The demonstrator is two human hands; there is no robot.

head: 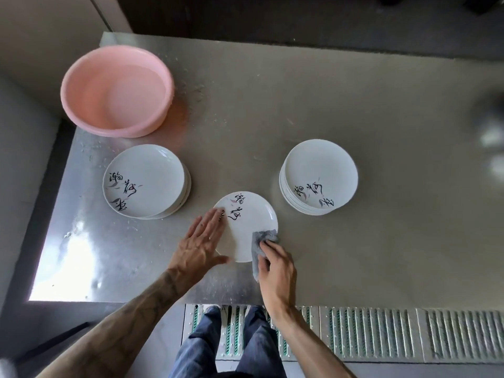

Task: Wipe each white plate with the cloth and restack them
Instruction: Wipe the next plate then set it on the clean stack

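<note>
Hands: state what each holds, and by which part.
Right hand grips the grey cloth around its middle. Left hand lies flat on the left edge of the single plate, gripping nothing.

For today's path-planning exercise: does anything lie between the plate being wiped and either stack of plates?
Nothing visible does. Only bare table separates the plate from the left stack and the right stack; the pink basin sits beyond the left stack.

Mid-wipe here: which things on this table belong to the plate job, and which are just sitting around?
Job: single plate, pressed by the left hand; cloth, gripped by the right hand; left plate stack; right plate stack.
Lying about: pink basin; floor grate.
</note>
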